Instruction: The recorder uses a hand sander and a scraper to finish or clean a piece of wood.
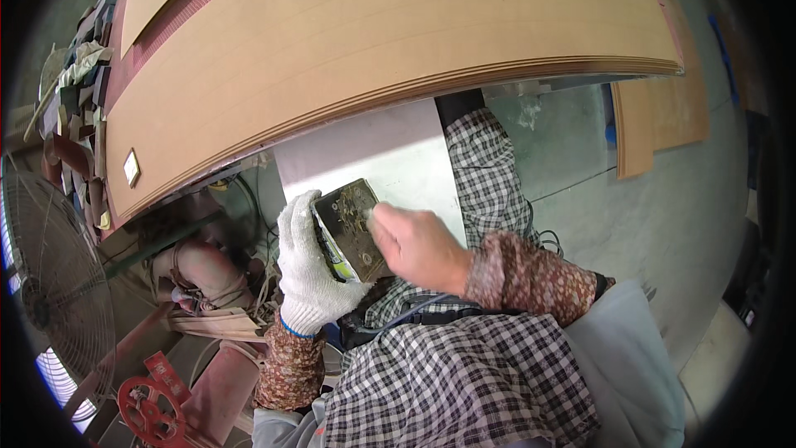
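My left hand (312,270), in a white knitted glove, grips a rectangular block that looks like a sheet sander (351,224). Its worn, dark, flat face is turned up, with flaking patches and small round marks. Between the gloved fingers and the block a little green and white shows along the side. My bare right hand (421,249) is closed, with thumb and fingertips pressed together at the right edge of the dark face. Whatever the pinched fingers hold, if anything, is hidden. Under both hands lies the checked apron (456,373) over my lap; a grey cord (419,309) crosses it.
Ahead stands a stack of large brown boards (414,29), with a small white-faced tile (132,168) at its left end. A white panel (377,149) lies below the stack's edge. At left are a big fan (54,282), a red handwheel (152,411) and piled scraps (79,108).
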A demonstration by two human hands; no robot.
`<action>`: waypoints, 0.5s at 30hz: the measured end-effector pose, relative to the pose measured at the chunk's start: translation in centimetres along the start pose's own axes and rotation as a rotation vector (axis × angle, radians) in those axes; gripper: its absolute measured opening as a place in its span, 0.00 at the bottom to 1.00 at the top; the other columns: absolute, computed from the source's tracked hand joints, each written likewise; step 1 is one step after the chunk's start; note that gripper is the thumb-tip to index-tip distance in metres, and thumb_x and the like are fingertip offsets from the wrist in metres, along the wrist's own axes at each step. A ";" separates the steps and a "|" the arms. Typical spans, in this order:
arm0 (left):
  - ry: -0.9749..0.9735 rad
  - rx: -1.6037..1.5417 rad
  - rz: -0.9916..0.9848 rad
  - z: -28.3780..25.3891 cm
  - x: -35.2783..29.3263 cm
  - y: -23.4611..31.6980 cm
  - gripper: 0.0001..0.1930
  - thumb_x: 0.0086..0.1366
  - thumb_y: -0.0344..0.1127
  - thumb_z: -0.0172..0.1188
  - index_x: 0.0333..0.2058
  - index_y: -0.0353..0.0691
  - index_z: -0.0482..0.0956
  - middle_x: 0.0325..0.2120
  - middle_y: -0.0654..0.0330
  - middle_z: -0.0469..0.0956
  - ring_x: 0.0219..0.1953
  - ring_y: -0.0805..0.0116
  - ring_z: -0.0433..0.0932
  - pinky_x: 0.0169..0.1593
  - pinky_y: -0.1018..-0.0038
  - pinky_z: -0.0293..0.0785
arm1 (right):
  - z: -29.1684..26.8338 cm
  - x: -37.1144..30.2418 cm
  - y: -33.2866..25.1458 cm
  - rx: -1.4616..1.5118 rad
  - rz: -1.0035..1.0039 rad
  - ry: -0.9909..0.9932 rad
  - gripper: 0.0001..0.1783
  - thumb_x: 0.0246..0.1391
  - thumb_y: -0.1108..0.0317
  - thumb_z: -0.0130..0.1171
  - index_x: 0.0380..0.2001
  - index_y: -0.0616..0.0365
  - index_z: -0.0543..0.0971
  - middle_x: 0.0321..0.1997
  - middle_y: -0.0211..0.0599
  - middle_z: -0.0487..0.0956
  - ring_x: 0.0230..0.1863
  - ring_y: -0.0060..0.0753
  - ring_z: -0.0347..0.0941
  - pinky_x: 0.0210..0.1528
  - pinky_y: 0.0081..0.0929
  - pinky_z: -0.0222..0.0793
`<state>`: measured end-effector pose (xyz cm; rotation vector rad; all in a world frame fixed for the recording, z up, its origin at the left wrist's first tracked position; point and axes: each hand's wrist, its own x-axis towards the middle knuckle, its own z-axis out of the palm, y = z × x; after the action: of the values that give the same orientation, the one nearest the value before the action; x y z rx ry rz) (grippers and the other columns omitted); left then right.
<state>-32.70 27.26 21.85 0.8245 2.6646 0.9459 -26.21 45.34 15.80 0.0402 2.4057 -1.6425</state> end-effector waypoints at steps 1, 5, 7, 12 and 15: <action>-0.009 0.002 -0.011 0.0 -0.1 0.1 0.55 0.39 0.36 0.80 0.67 0.31 0.63 0.56 0.39 0.71 0.59 0.36 0.72 0.63 0.51 0.71 | 0.1 -0.3 -0.1 0.000 -0.029 0.069 0.10 0.71 0.67 0.52 0.36 0.62 0.72 0.21 0.47 0.79 0.22 0.48 0.80 0.26 0.45 0.76; -0.013 0.017 -0.020 -0.1 -0.1 0.2 0.54 0.39 0.36 0.80 0.67 0.31 0.64 0.57 0.39 0.71 0.59 0.36 0.72 0.64 0.51 0.71 | 0.0 -0.3 0.0 0.016 0.052 0.079 0.11 0.70 0.66 0.53 0.36 0.64 0.72 0.25 0.56 0.81 0.27 0.60 0.81 0.32 0.53 0.77; -0.008 0.004 -0.018 -0.2 -0.2 0.4 0.54 0.39 0.36 0.80 0.67 0.32 0.64 0.56 0.39 0.71 0.59 0.36 0.72 0.64 0.50 0.71 | -0.1 0.0 0.1 0.009 0.058 0.169 0.09 0.69 0.70 0.56 0.34 0.64 0.73 0.23 0.56 0.77 0.26 0.61 0.79 0.27 0.48 0.72; -0.007 -0.006 -0.001 -0.2 0.0 0.2 0.53 0.40 0.38 0.81 0.66 0.32 0.65 0.56 0.40 0.72 0.58 0.36 0.72 0.63 0.51 0.71 | -0.5 -0.1 -0.3 0.087 0.114 -0.048 0.11 0.71 0.68 0.56 0.34 0.64 0.72 0.27 0.58 0.77 0.29 0.65 0.78 0.29 0.49 0.72; -0.018 0.032 -0.011 -0.2 -0.1 0.3 0.53 0.39 0.37 0.80 0.66 0.32 0.64 0.56 0.40 0.72 0.58 0.36 0.72 0.63 0.51 0.71 | -0.5 -0.3 -0.2 -0.006 0.029 0.188 0.11 0.70 0.69 0.57 0.33 0.64 0.72 0.24 0.56 0.75 0.26 0.64 0.77 0.27 0.48 0.71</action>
<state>-32.58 27.29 22.18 0.8207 2.6726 0.8907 -26.03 45.75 16.22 0.2379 2.5329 -1.6866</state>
